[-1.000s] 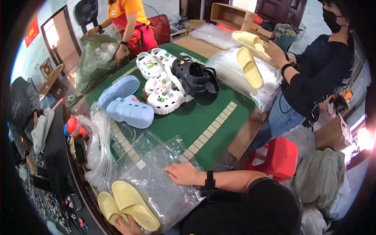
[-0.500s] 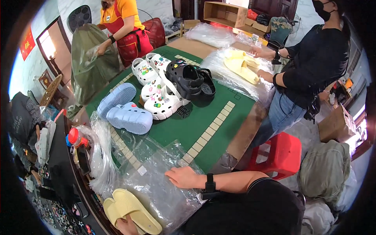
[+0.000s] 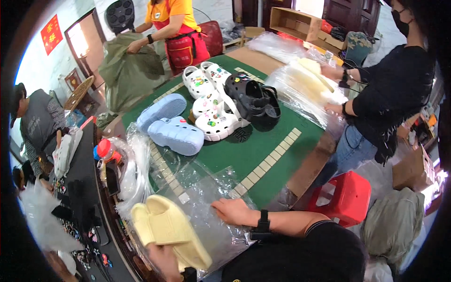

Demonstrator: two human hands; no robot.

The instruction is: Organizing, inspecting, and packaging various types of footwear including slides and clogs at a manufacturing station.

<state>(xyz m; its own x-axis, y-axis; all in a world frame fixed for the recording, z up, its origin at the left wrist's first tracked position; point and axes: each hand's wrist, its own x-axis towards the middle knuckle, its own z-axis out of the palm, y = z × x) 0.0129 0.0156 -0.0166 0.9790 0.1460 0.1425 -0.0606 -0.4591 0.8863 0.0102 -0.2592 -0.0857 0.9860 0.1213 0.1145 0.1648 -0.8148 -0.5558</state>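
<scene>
A pair of pale yellow slides (image 3: 181,230) is gripped by my left hand (image 3: 164,261), which is closed at their lower left side. They tilt over the near left part of a clear plastic bag (image 3: 202,195) spread on the green table. My right hand (image 3: 232,211), with a black band at the wrist, has its fingers curled closed on the bag's right side. Beyond the bag are light blue clogs (image 3: 176,136), white clogs with colourful charms (image 3: 218,124) and black clogs (image 3: 246,96).
Clear bags (image 3: 134,174) hang along the table's left edge, beside a red-capped container (image 3: 108,149). A co-worker at right handles yellow slides (image 3: 312,77) over plastic. Another holds a green sack (image 3: 129,70). A third sits left at a dark counter (image 3: 87,174). A red stool (image 3: 345,197) stands right.
My left hand has raised the slides and moved them farther over the bag. My right hand keeps its place on the bag. The view has shifted slightly; the right co-worker's slides have tilted.
</scene>
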